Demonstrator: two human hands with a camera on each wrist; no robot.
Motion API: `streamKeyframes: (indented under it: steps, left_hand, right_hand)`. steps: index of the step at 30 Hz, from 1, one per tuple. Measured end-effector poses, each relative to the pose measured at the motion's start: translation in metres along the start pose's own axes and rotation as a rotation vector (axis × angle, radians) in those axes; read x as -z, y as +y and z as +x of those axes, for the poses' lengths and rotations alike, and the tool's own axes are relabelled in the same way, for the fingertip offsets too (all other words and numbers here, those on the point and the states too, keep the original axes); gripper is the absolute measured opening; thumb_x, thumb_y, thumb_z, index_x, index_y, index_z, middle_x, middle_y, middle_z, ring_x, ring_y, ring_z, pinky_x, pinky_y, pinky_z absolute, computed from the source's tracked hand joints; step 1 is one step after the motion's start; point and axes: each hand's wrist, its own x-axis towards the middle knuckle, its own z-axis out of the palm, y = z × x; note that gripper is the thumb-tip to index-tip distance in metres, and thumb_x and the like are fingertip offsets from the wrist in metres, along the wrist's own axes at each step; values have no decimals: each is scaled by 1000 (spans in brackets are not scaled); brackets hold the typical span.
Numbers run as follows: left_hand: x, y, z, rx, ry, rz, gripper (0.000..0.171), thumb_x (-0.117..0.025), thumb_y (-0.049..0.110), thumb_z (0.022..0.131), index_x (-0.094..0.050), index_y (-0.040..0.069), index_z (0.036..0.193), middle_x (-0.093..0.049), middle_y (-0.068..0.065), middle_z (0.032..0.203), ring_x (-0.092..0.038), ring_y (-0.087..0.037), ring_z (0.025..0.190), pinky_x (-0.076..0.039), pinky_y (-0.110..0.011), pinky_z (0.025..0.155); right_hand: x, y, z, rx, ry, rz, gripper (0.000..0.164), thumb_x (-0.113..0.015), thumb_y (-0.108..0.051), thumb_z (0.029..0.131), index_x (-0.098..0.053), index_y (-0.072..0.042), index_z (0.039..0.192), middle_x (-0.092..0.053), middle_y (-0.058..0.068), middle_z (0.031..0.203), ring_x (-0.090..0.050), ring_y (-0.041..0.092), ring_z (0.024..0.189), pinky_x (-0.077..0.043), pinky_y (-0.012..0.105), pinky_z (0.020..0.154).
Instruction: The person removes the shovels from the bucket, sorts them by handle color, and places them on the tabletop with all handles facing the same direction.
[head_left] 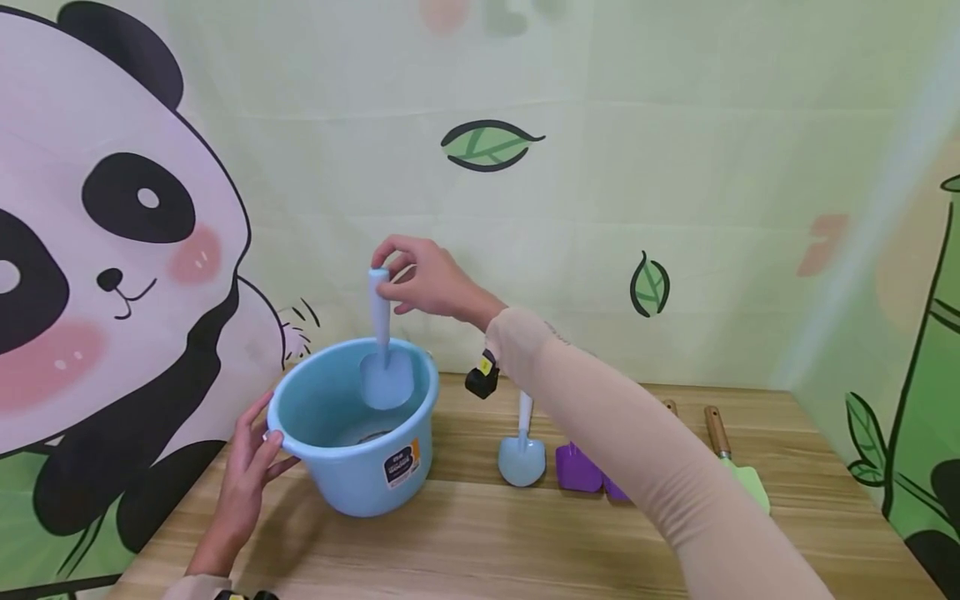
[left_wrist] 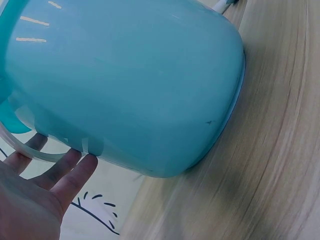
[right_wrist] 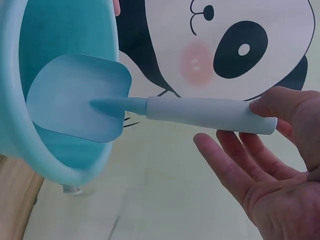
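In the head view, my right hand (head_left: 431, 279) pinches the top of a white handle between thumb and fingers. The handle belongs to a light blue spatula (head_left: 387, 382), which hangs blade down over the opening of a light blue bucket (head_left: 352, 483). Its broad blade (right_wrist: 77, 97) overlaps the bucket's mouth in the right wrist view. My left hand (head_left: 247, 471) rests against the bucket's left side at the rim. Fairly straight fingers (left_wrist: 75, 182) touch the outer wall beside the pale bucket handle (left_wrist: 30, 150) in the left wrist view. Something dark on the bucket's floor is unclear.
On the wooden table (head_left: 465, 550), to the bucket's right, lie another light blue spatula (head_left: 522, 461), purple utensil heads (head_left: 577, 468) and a green spatula (head_left: 750, 483) with a wooden handle. My right sleeve partly covers them. A panda-printed cloth (head_left: 375, 125) hangs behind.
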Motion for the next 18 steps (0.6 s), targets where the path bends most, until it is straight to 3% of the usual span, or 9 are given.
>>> streamKeyframes:
  steps: [18]
  left_hand:
    - [0,0,0,-3,6,-4,56,-42,20,110,-24,20,162,-34,-19,158,-49,-7,132,-59,-26,83]
  right_hand:
    - [30,0,-6,137,153,92,23,-71,-6,96,-62,-10,116,-69,13,104,-73,25,89,-63,41,72]
